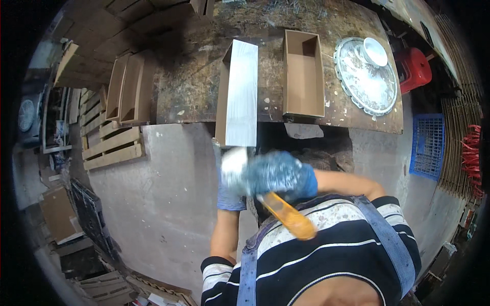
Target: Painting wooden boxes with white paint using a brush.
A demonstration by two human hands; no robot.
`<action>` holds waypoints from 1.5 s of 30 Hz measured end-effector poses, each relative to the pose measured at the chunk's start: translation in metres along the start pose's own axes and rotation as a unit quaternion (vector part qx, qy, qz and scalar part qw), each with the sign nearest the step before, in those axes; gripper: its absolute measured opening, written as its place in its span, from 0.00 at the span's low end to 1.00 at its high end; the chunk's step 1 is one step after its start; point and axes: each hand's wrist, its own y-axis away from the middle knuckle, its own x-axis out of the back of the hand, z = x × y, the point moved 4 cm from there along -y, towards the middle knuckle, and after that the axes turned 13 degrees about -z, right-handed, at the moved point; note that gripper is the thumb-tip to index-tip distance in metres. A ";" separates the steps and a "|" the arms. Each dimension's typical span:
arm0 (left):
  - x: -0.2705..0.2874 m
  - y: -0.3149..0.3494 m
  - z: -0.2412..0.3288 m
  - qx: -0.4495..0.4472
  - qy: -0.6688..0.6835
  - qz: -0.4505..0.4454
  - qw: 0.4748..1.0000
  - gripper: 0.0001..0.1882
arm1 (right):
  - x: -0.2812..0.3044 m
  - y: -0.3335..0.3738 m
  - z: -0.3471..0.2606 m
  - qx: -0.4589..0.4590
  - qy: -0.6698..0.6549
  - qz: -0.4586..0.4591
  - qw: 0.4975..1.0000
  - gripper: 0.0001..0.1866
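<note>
My right hand (286,176), in a wet-looking blue glove and blurred by motion, is closed around a brush (290,217). The brush's orange handle points back toward my chest, and a blurred white patch shows at its other end. My left hand (228,196), also gloved in blue, is mostly behind the right one. It reaches up to the near end of a long cardboard box (242,94) and appears to grip it; its fingers are largely hidden. This box lies on its side with a wet white face up, its near end jutting past the table edge.
A brown open box (304,76) stands right on the stained wooden table (196,92). Beside it, a white-smeared round tray (362,86) bears a white bowl (375,52). More boxes (133,86) sit left. A pallet (112,148), red stool (414,69) and blue crate (427,145) stand around.
</note>
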 end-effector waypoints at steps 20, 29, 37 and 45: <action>0.027 -0.044 0.024 0.176 0.967 0.146 -0.111 0.34 | 0.210 -0.053 0.230 -0.142 -0.238 0.373 0.886 0.14; -0.001 -0.023 0.009 0.261 0.930 0.083 0.247 0.32 | 0.064 -0.027 0.098 -0.245 -0.435 0.159 0.852 0.21; 0.005 -0.025 0.013 0.173 0.972 0.095 0.127 0.29 | 0.174 -0.040 0.199 -0.122 -0.360 0.319 0.868 0.15; 0.012 -0.027 0.013 0.209 0.955 0.089 0.188 0.30 | 0.197 -0.026 0.191 -0.074 -0.101 0.404 0.906 0.11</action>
